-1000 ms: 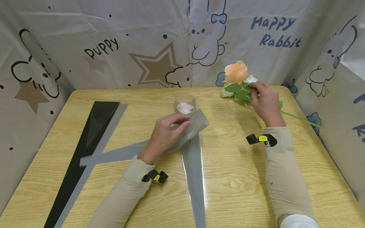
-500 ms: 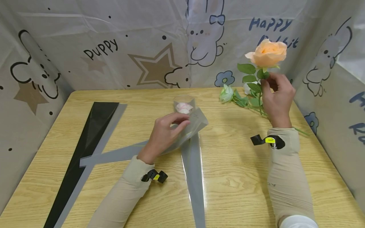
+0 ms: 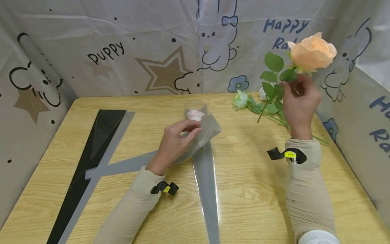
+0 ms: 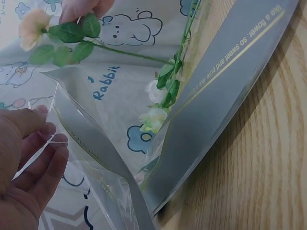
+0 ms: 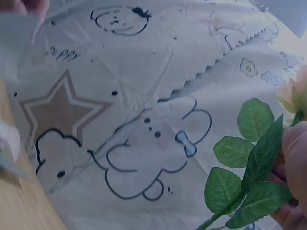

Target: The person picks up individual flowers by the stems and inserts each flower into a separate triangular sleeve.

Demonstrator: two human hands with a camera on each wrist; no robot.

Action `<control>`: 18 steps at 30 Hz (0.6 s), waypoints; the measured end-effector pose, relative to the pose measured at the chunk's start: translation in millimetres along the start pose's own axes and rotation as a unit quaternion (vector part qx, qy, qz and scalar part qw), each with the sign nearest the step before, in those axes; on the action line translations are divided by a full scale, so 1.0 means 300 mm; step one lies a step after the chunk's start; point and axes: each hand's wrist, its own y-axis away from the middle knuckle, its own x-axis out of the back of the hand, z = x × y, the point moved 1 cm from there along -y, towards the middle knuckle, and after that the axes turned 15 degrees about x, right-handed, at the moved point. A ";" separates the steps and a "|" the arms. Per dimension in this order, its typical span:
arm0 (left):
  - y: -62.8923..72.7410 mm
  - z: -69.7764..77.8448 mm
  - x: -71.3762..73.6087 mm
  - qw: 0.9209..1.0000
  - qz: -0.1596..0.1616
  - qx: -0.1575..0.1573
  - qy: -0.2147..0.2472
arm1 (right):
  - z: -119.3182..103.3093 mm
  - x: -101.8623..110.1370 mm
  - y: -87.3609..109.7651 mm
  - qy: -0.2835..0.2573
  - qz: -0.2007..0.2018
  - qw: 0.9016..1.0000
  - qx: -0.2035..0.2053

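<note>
My right hand [image 3: 301,105] pinches the stem of a peach artificial rose [image 3: 313,52] just below its bloom, raised over the back right of the table. Green leaves [image 5: 256,158] spread beside the fingers in the right wrist view. My left hand [image 3: 175,144] pinches the clear edge of a grey flower sleeve [image 3: 210,128] with thumb and fingertips. In the left wrist view the mouth of that sleeve [image 4: 91,129] gapes apart near the fingers. Its narrow tail runs left beneath my wrist.
White and pale green roses [image 3: 240,100] lie at the back right. Behind the left hand, a pink-white rose [image 3: 195,115] sits in a clear-topped grey sleeve [image 3: 205,189]. A black sleeve [image 3: 97,145] lies left, over a grey one. A printed cloth [image 3: 158,20] walls the table.
My right hand has lifted the peach rose off the other flowers, up and to the right, and its bloom now tilts right. The left hand stays in place on the sleeve.
</note>
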 end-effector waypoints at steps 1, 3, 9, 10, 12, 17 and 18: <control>-0.001 -0.001 -0.002 1.000 0.002 0.001 0.000 | -0.006 0.001 0.000 -0.021 0.010 1.000 -0.007; -0.002 -0.003 -0.005 1.000 0.004 0.003 0.001 | -0.017 0.004 0.000 -0.069 0.031 0.997 -0.017; -0.002 -0.009 -0.005 1.000 0.001 0.015 -0.002 | -0.053 -0.003 0.005 -0.206 0.108 0.969 -0.078; -0.003 -0.008 -0.005 1.000 0.000 0.016 -0.003 | -0.061 -0.004 0.005 -0.225 0.120 0.963 -0.087; -0.004 -0.010 -0.004 1.000 -0.003 0.018 -0.006 | -0.079 -0.006 0.003 -0.271 0.144 0.946 -0.103; -0.003 -0.014 -0.006 1.000 -0.010 0.018 -0.013 | -0.141 -0.003 -0.006 -0.349 0.194 0.905 -0.144; -0.002 -0.013 -0.006 1.000 -0.011 0.018 -0.013 | -0.154 -0.001 -0.007 -0.354 0.201 0.901 -0.148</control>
